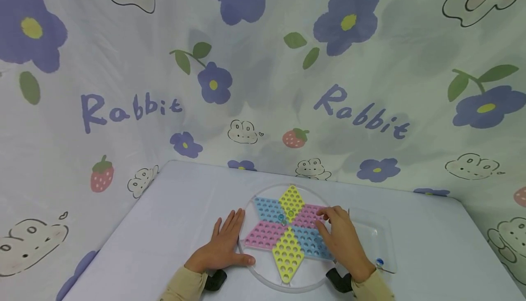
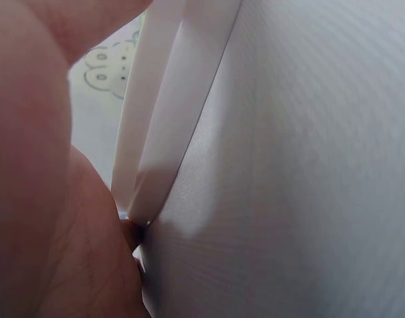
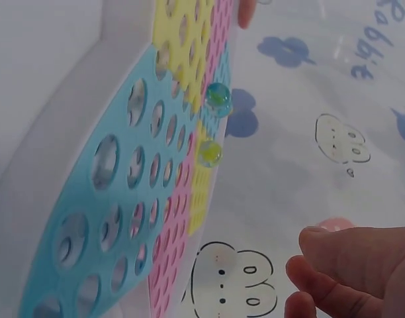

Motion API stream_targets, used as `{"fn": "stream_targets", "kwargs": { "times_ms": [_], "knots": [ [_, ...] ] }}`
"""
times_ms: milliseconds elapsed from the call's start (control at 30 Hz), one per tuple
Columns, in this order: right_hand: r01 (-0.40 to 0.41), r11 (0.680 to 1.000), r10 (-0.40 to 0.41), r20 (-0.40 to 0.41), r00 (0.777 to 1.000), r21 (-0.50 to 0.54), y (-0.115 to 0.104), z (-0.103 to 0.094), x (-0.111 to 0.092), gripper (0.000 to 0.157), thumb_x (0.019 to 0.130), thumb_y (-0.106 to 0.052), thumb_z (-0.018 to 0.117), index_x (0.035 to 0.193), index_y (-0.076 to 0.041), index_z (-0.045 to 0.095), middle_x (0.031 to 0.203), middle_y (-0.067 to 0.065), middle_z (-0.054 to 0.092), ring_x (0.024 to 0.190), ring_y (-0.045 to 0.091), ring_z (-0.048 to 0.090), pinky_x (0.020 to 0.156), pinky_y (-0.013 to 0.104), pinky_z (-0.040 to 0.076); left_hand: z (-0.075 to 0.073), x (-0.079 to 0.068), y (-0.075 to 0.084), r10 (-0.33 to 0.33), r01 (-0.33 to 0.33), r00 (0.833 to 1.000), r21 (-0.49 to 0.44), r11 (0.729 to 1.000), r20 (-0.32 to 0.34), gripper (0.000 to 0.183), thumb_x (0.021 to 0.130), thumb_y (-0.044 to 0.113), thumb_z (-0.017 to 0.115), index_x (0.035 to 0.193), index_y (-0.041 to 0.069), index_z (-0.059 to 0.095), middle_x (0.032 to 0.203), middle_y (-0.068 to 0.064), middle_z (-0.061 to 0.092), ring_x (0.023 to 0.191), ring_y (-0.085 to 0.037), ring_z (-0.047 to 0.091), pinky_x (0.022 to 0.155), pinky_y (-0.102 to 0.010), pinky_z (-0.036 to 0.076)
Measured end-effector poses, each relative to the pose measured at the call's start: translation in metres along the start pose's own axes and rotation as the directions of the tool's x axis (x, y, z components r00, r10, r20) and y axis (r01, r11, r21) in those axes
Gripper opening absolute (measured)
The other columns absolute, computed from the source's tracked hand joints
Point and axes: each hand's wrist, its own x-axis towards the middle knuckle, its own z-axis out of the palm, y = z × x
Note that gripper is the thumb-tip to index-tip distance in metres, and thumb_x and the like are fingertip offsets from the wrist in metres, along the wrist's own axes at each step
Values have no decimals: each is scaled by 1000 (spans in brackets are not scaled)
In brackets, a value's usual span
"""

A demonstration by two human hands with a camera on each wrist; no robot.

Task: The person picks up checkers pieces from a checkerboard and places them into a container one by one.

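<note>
Left hand (image 1: 223, 246) flat at the board's (image 1: 288, 257) left rim, right hand (image 1: 345, 237) loosely bent, seemingly empty, above its right side; one bump could roll those marbles (image 1: 291, 213) loose!

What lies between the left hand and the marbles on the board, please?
Mainly the left pink section lies there, as the head view shows.

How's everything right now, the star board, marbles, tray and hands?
Star board: lying on the table, mostly unfilled
Three marbles: sitting near the board's middle
Clear tray: holding a blue marble
Left hand: fingers straight, resting at the board's edge
Right hand: over the board, fingers bent, seemingly holding nothing
</note>
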Motion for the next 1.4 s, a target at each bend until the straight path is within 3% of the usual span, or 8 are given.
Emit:
{"fn": "stream_targets", "kwargs": {
  "times_ms": [367,733,1133,1400],
  "knots": [
    [-2,999,3,-23,1000,41,-2,19,9,20,93,-14,74,110,-5,69,99,6,57,93,21,52,81,40,50,-1,-1,1,-5,5,1000,-7,1000,-1,126,81,60,76,159,-3,0,167,-22,0,153,-41,-6,113,-67,-8],
    [72,996,-69,-65,995,48,-9,31,15,16,93,-11,73,107,-3,70,93,4,57,89,19,52,79,39,49,-2,0,0,-10,10,1000,1,1000,2,127,80,62,75,160,-2,-1,167,-21,-1,153,-39,-7,114,-65,-9],
    [34,994,-32,-13,999,107,-15,39,25,17,94,-12,72,109,-4,69,97,5,58,90,19,53,81,40,48,-1,0,0,-13,13,1000,5,1000,-2,127,80,62,75,160,-2,0,167,-21,0,153,-39,-6,114,-65,-9],
    [75,990,-76,1,997,119,-16,45,31,15,93,-12,71,105,-3,69,91,5,56,86,20,50,74,37,45,0,0,0,-11,11,1000,9,1000,3,127,80,62,75,160,-2,0,167,-21,0,153,-39,-6,114,-65,-8]
  ]
}}
